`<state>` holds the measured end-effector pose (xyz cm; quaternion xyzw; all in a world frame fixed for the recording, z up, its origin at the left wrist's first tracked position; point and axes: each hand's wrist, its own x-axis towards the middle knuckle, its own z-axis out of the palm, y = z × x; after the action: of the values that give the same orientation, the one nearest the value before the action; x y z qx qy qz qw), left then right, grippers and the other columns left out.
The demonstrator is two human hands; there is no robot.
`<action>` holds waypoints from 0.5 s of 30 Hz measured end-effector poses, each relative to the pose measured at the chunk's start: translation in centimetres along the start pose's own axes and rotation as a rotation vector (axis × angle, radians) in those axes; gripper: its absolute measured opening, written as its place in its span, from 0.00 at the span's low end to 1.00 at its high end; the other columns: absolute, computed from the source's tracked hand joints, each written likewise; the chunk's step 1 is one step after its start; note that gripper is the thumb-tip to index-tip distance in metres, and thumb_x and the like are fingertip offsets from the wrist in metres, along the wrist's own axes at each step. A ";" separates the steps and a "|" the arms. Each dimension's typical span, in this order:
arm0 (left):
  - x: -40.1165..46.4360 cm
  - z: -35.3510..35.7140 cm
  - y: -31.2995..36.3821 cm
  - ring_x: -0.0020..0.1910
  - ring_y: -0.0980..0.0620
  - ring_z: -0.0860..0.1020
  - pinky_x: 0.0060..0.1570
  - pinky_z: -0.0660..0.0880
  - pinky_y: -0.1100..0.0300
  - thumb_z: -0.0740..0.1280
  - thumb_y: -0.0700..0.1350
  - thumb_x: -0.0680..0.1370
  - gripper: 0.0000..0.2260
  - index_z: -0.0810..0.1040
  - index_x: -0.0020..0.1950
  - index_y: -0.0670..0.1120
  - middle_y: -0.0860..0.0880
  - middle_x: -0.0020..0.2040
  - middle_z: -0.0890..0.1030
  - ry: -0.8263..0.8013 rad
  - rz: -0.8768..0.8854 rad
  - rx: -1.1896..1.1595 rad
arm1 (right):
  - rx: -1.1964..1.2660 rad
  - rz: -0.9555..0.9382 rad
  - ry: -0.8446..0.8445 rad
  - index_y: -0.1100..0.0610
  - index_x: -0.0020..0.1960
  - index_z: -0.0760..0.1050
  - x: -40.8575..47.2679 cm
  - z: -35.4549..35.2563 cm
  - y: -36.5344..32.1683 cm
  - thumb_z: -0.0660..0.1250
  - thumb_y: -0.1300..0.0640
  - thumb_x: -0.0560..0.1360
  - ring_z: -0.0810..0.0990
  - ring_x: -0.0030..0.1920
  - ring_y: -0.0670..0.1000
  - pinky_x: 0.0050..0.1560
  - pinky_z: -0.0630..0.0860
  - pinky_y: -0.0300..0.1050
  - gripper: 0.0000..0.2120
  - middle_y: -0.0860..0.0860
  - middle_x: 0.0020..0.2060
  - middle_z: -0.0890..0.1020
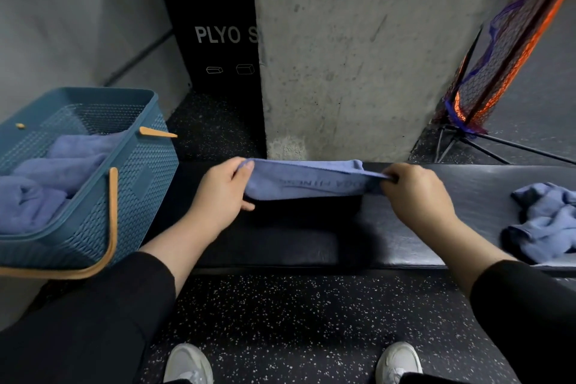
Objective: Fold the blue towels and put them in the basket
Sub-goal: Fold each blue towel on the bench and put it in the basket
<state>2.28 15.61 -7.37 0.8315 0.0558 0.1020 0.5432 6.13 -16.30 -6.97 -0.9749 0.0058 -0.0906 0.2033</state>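
A blue towel (307,179), folded into a long strip, is stretched just above the black bench (405,240). My left hand (223,193) grips its left end and my right hand (416,193) pinches its right end. A blue plastic basket (134,184) with tan handles stands at the left, with rolled and folded blue towels (59,171) inside. A crumpled blue towel (547,221) lies on the bench at the far right.
A concrete pillar (358,56) rises right behind the bench. A black plyo box (218,40) stands behind at the left. An orange and purple net on a stand (498,56) leans at the right. My two shoes (187,365) rest on the speckled floor.
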 end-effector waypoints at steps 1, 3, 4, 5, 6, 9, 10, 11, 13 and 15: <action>0.6 0.3 0.6 0.37 0.50 0.81 0.40 0.84 0.47 0.61 0.47 0.85 0.12 0.81 0.49 0.43 0.39 0.41 0.76 0.015 -0.009 -0.105 | 0.028 0.016 0.017 0.52 0.48 0.81 0.6 -0.5 -0.1 0.65 0.55 0.73 0.79 0.44 0.63 0.40 0.73 0.48 0.08 0.57 0.40 0.83; 1.7 0.6 1.6 0.43 0.54 0.80 0.49 0.83 0.49 0.62 0.46 0.84 0.11 0.82 0.47 0.48 0.44 0.42 0.77 0.047 0.014 -0.242 | 0.114 0.043 0.042 0.53 0.46 0.82 1.5 -1.2 -0.2 0.63 0.55 0.71 0.81 0.40 0.61 0.42 0.79 0.51 0.09 0.56 0.35 0.83; 2.2 0.7 2.1 0.46 0.55 0.81 0.53 0.82 0.50 0.63 0.45 0.84 0.11 0.83 0.46 0.51 0.46 0.43 0.80 0.062 0.029 -0.277 | 0.178 0.062 0.047 0.52 0.47 0.82 2.0 -1.4 -0.2 0.62 0.56 0.71 0.82 0.38 0.60 0.42 0.81 0.53 0.11 0.55 0.33 0.83; 2.7 0.7 2.3 0.48 0.56 0.81 0.55 0.81 0.51 0.63 0.46 0.84 0.11 0.84 0.46 0.52 0.48 0.44 0.82 0.081 0.040 -0.296 | 0.268 0.083 0.056 0.51 0.47 0.82 2.5 -1.6 -0.2 0.61 0.57 0.71 0.83 0.36 0.59 0.41 0.82 0.55 0.12 0.54 0.33 0.83; 3.2 0.5 2.3 0.49 0.56 0.81 0.57 0.81 0.50 0.64 0.47 0.83 0.11 0.84 0.45 0.54 0.49 0.45 0.83 0.105 0.041 -0.301 | 0.401 0.114 0.065 0.51 0.48 0.82 3.1 -1.6 -0.1 0.60 0.59 0.72 0.85 0.34 0.57 0.40 0.83 0.57 0.13 0.54 0.35 0.84; 4.8 0.1 2.1 0.51 0.53 0.82 0.60 0.79 0.43 0.66 0.57 0.78 0.11 0.85 0.45 0.53 0.50 0.46 0.84 0.158 0.028 -0.269 | 0.794 0.218 0.075 0.54 0.48 0.82 4.5 -1.2 -0.3 0.63 0.63 0.77 0.87 0.41 0.54 0.46 0.84 0.57 0.10 0.54 0.41 0.85; 5.2 0.1 1.9 0.53 0.51 0.82 0.61 0.78 0.42 0.66 0.59 0.76 0.13 0.85 0.47 0.53 0.50 0.47 0.85 0.154 0.018 -0.261 | 0.866 0.225 0.074 0.55 0.48 0.82 4.9 -1.0 -0.4 0.65 0.63 0.78 0.86 0.44 0.52 0.49 0.84 0.54 0.08 0.53 0.41 0.85; 5.7 0.2 1.5 0.55 0.50 0.83 0.62 0.78 0.42 0.66 0.59 0.75 0.13 0.86 0.48 0.54 0.50 0.48 0.86 0.145 0.004 -0.261 | 0.924 0.237 0.071 0.57 0.50 0.82 5.2 -0.9 -0.6 0.66 0.64 0.78 0.85 0.47 0.51 0.52 0.83 0.50 0.06 0.52 0.41 0.85; 6.3 0.8 1.4 0.51 0.51 0.83 0.60 0.78 0.47 0.66 0.57 0.77 0.11 0.85 0.43 0.54 0.52 0.44 0.85 0.144 -0.002 -0.268 | 0.977 0.223 0.092 0.59 0.52 0.81 5.9 -0.9 -1.1 0.66 0.64 0.79 0.83 0.50 0.50 0.55 0.81 0.45 0.06 0.50 0.42 0.84; 6.9 1.2 2.1 0.40 0.57 0.76 0.48 0.75 0.57 0.65 0.53 0.81 0.14 0.81 0.36 0.52 0.56 0.36 0.79 0.222 0.068 -0.240 | 0.800 0.088 0.216 0.54 0.55 0.81 6.5 -1.6 -1.8 0.64 0.63 0.79 0.83 0.52 0.44 0.56 0.79 0.43 0.10 0.44 0.48 0.85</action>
<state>9.26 15.10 -5.21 0.7459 0.0745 0.2174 0.6251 12.16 -15.60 -3.66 -0.8028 0.0330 -0.1787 0.5679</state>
